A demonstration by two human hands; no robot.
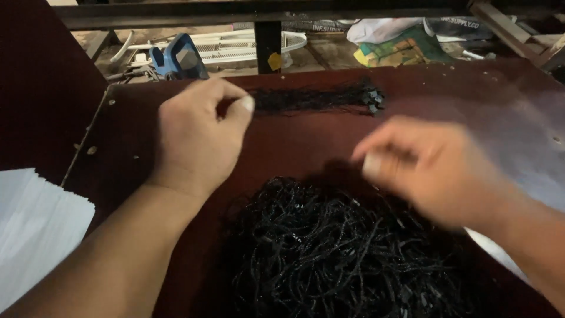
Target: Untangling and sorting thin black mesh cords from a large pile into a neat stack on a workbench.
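Our left hand (197, 138) pinching the end of the straight cord bundle (318, 99) by the bench's (306, 141) far edge, our blurred right hand (426, 168) with fingers together over the loose cord heap (335, 253) at the near edge, whether it holds any we cannot tell

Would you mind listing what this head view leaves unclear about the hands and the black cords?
- Right hand: motion-blurred, so its grip cannot be told.
- Left hand: pinched fingers; whether they hold a cord from the straight bundle is too small to tell.
- Loose cord pile: cut off by the bottom edge.
- White sheets: cut off at the left edge.
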